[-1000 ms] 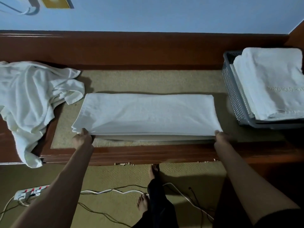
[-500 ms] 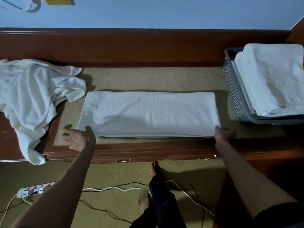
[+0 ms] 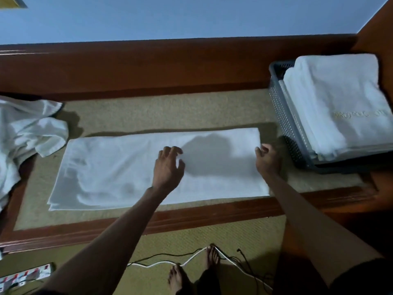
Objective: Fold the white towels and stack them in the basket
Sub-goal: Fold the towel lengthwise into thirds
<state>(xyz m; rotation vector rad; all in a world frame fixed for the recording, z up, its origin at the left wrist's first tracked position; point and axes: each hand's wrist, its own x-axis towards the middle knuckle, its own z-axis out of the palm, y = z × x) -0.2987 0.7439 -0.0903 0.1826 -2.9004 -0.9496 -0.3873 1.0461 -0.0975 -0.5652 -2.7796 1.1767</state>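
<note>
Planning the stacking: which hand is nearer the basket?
Right. The right hand grips the end of the folded towel beside the basket; the left hand is over its middle.

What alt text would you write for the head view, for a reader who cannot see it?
A long white towel, folded into a strip, lies on a carpeted ledge; the right hand holds its right end and the open left hand is over its middle. A grey basket of folded towels stands at right.

So the long towel sits centre of the worktop, loose towel heap at 9 o'clock, basket at 3 with a folded stack in it. Power strip on the floor at 7, cables at 6.
</note>
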